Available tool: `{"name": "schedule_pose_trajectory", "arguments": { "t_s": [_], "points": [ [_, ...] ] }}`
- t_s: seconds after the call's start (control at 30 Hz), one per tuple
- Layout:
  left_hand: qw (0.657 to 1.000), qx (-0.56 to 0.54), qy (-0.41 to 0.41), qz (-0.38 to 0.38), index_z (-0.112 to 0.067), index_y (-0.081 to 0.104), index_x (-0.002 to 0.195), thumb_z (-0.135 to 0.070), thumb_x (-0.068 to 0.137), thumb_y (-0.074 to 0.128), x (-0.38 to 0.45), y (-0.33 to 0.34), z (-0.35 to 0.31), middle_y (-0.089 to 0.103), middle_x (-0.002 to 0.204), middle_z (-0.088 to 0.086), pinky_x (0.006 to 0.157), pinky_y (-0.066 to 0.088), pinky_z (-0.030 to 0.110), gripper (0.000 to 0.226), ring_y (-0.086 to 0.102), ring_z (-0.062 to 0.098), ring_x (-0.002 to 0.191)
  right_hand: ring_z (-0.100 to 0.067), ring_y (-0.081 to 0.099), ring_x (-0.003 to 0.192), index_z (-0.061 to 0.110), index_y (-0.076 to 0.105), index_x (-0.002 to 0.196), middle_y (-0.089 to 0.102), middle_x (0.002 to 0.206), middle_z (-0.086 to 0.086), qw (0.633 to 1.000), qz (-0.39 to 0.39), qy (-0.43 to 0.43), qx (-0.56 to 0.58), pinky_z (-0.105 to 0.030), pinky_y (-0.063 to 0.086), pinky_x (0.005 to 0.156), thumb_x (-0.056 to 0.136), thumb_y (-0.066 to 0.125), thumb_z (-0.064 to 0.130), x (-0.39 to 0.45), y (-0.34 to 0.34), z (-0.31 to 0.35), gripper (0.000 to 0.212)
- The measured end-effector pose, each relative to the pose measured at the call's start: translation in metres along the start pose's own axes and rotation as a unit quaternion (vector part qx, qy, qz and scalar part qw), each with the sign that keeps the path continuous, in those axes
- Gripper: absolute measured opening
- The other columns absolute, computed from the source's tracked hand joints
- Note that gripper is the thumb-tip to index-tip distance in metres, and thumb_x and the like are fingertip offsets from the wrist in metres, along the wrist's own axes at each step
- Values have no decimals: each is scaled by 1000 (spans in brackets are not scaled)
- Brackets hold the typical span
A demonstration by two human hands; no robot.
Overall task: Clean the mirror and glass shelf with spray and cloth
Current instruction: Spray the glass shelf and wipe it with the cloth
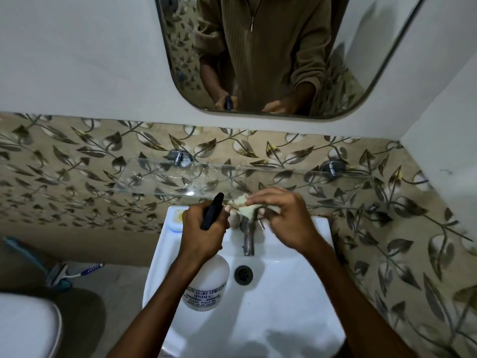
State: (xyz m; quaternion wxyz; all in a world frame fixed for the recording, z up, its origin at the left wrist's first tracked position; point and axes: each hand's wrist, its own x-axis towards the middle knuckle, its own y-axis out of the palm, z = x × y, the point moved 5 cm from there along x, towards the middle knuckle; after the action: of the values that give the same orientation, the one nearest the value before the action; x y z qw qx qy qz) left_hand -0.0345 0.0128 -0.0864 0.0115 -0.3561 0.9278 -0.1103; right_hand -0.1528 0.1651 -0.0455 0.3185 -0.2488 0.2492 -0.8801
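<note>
Cloth point(246, 206): small, pale yellow-green, crumpled into a wad with a corner hanging down, held just above the tap point(248, 236) and just below the front edge of the shelf point(160, 177). Pinched by the right hand point(281, 218), fingers curled over its top, thumb hidden beneath. Touched on its left side, apparently, by a fingertip of the left hand point(204, 228); blurred there, so hard to say.

Bottle point(206, 285): white, translucent, rounded, with dark blue printed lettering, hanging over the left half of the basin point(284, 293). Black trigger head point(213, 211) rising out of the left fist and slanting up to the right, tip near the cloth. Left fingers wrapped round the neck below the trigger.

Shelf: clear glass, rounded left corner, fixed on two chrome brackets point(178, 157), streaked with faint smears and glints. Leaf-patterned tile point(77, 161) showing straight through it.

Mirror point(284, 47): rounded lower corners, thin dark rim, mounted on the white wall above the tile band. Reflecting a brown zip-neck ribbed sweater and both hands low at its bottom edge.

Basin: white, glossy, with a dark round drain point(243, 274) below the tap. Soap dish point(175, 218) on its back left corner, partly behind the left hand.

Lower left: white toilet lid point(25, 326), and on the floor a blue-and-white toothbrush point(87, 270).
</note>
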Motion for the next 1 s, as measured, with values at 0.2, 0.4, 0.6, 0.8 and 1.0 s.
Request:
{"name": "schedule_pose_trajectory", "arguments": {
  "t_s": [0.2,0.4,0.6,0.8,1.0],
  "points": [
    [1000,-2,-1,11,7,68,81,-28,93,68,-1,3,0,65,60,14,40,46,28,37,55,23,48,-20,69,106,19,68,120,70,120,0,970,16,159,181,-36,61,83,87,67,-5,30,-40,-2,41],
    [1000,-9,3,14,6,69,80,-37,86,63,-1,5,-4,65,63,26,41,47,29,44,54,28,46,-19,48,123,23,60,131,56,131,0,959,-186,114,-182,-33,39,104,91,64,10,32,-54,1,42],
    [1000,-10,-4,8,9,64,79,-32,90,67,0,0,2,66,65,26,37,45,29,43,57,28,53,-27,40,129,24,41,145,48,143,-3,932,-37,79,-351,-44,37,105,91,63,36,26,-17,-7,59],
    [1000,-15,-6,9,6,66,78,-35,86,63,-1,3,-1,64,66,30,38,46,30,42,54,28,50,-25,47,115,23,60,128,61,127,-1,934,-34,59,-350,-39,47,89,90,66,23,36,-21,-2,38],
    [1000,-6,-6,5,7,67,76,-37,85,65,0,4,-1,66,58,14,38,46,33,45,56,24,45,-10,68,87,25,74,111,74,101,8,977,150,119,-92,-40,59,77,82,76,21,19,-18,9,29]
  ]
}}
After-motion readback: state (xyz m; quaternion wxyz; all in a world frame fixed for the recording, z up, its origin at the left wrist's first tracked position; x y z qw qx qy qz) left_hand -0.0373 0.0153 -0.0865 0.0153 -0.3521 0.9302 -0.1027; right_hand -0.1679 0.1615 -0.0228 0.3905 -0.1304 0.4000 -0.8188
